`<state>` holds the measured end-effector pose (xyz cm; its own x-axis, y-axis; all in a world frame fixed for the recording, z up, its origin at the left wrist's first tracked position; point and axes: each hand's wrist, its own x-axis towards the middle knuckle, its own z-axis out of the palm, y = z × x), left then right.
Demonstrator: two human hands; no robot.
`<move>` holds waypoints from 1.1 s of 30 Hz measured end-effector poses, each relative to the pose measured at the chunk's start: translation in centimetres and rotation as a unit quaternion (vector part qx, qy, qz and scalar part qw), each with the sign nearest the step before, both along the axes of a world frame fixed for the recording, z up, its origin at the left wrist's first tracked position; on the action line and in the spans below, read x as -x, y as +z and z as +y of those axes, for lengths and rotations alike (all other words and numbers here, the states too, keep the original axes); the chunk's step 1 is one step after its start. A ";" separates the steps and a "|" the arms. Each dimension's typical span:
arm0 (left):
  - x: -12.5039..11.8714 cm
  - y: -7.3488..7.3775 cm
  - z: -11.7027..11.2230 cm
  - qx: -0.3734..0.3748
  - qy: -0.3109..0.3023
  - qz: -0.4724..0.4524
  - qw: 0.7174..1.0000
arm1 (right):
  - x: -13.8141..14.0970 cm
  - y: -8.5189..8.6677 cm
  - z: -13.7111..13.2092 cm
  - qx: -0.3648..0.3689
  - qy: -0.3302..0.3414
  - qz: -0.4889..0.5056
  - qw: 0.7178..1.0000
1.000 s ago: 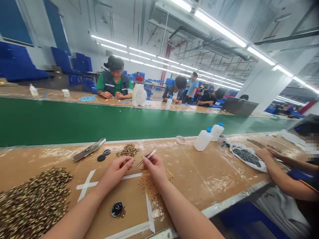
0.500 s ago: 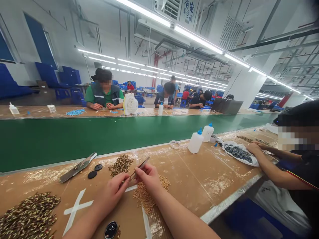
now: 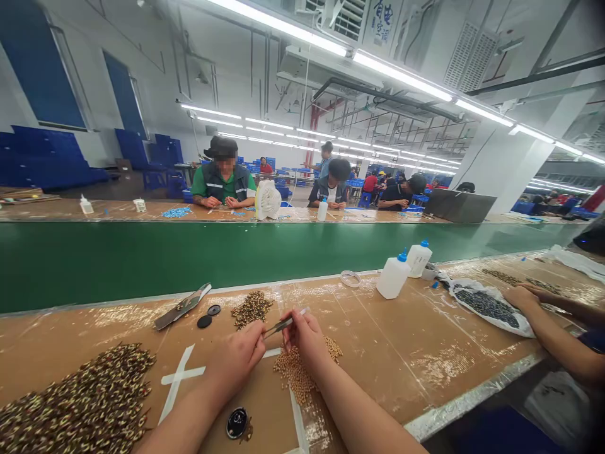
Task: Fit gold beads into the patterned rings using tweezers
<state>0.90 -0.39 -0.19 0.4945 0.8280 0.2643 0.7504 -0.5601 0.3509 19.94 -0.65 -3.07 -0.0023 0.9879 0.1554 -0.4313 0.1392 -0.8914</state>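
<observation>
Metal tweezers (image 3: pixel 284 323) are gripped in my right hand (image 3: pixel 305 337), their tips pointing left. My left hand (image 3: pixel 246 345) is closed in a pinch at those tips; whatever small piece it holds is hidden by the fingers. Beneath my right hand lies a pile of small tan beads (image 3: pixel 297 373). A smaller heap of dark-and-gold pieces (image 3: pixel 251 308) sits just beyond my hands. Nearer to me, a round black dish (image 3: pixel 237 422) with dark, shiny contents rests on the brown table. At the left spreads a large heap of brown-and-cream pieces (image 3: pixel 89 403).
A metal scoop (image 3: pixel 183 307) and two black lids (image 3: pixel 205 321) lie behind the white tape cross. White bottles with blue caps (image 3: pixel 394 277) stand to the right. A green belt (image 3: pixel 142 265) runs behind. At right, a co-worker's hands touch a bag of dark pieces (image 3: pixel 489 307).
The whole view has swung left, so the table and people appear farther right. My hands stay together at the tweezers, which now lie flatter.
</observation>
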 end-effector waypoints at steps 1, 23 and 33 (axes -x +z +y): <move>0.1 0.1 0.0 0.004 0.010 -0.006 1.000 | -0.1 0.1 -0.2 -0.007 -0.001 0.009 1.000; -1.0 -0.4 -0.5 0.198 -0.034 -0.454 0.868 | -1.4 2.1 -2.1 -0.062 -0.015 -0.007 0.998; -0.8 0.0 -0.4 0.175 0.011 -0.472 0.864 | -1.3 1.9 -2.7 -0.074 -0.003 -0.043 0.996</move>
